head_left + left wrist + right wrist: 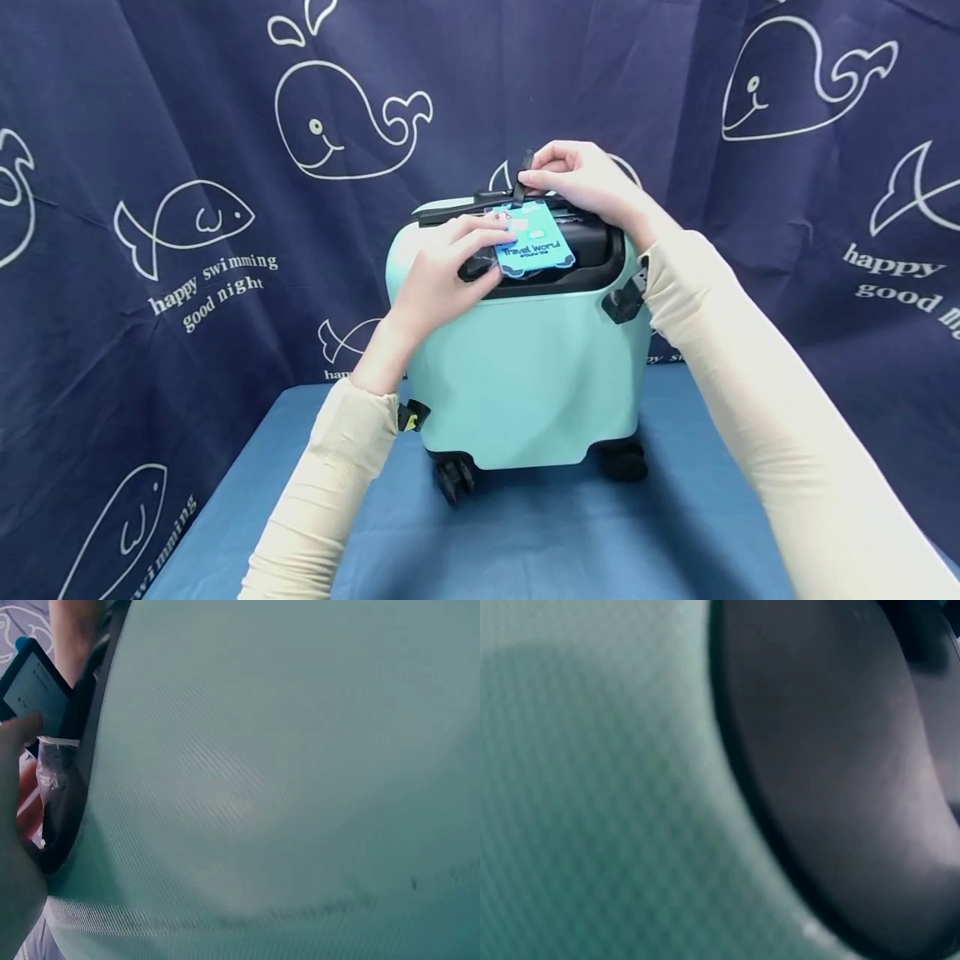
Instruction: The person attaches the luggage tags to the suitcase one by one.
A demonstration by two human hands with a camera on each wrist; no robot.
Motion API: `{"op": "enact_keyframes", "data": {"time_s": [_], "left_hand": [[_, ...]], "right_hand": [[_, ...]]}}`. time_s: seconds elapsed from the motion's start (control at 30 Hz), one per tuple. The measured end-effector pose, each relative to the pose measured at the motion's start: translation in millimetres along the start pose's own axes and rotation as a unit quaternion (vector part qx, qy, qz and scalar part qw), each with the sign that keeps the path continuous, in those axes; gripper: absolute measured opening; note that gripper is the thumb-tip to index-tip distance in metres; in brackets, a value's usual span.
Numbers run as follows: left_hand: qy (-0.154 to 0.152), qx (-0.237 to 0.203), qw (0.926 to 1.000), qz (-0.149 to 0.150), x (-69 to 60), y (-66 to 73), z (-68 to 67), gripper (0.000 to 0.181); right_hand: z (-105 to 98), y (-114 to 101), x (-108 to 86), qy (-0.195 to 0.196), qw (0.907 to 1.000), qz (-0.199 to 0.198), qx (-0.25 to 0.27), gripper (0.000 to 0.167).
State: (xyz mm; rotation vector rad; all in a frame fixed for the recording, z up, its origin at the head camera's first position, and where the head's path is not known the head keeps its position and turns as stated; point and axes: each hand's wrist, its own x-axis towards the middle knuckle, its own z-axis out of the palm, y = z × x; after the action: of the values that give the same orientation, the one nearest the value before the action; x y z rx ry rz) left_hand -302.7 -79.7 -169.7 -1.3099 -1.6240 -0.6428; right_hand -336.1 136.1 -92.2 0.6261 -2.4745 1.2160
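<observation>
A mint-green suitcase [525,367] stands upright on its wheels, with a black recessed panel [592,250] at its top. Against that panel lies a light blue luggage tag [534,242] printed "Travel World". My left hand [450,262] holds the tag by its left side, fingers over its face and thumb by the lower edge. Above it, my right hand [588,183] pinches the tag's black strap [519,192] near the suitcase's black handle [457,213]. The left wrist view shows the tag [37,690] tilted beside a crinkled clear plastic piece [54,772]. Neither hand appears in the right wrist view.
A blue cloth [480,542] covers the table under the suitcase. Behind hangs a dark blue curtain [487,83] with white whale and fish drawings. Black wheels [453,479] show at the suitcase's base. Small dark devices [624,302] sit at both wrists.
</observation>
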Motion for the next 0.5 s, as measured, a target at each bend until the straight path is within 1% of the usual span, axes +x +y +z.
{"op": "enact_keyframes", "data": {"time_s": [0.2,0.4,0.5], "left_hand": [[0.021,0.002,0.9997,-0.015,1.5,3.3,1.3,0.023],[0.056,-0.011,0.9977,-0.037,5.9,5.9,0.2,0.023],[0.062,-0.008,0.9973,-0.039,7.7,6.3,-0.7,0.021]], "right_hand": [[1.3,-2.4,1.2,-0.012,0.9998,0.015,0.002,0.022],[2.2,-3.1,3.5,-0.008,0.9998,0.016,-0.004,0.021],[2.1,-3.7,4.5,-0.006,0.9997,0.024,-0.009,0.021]]}}
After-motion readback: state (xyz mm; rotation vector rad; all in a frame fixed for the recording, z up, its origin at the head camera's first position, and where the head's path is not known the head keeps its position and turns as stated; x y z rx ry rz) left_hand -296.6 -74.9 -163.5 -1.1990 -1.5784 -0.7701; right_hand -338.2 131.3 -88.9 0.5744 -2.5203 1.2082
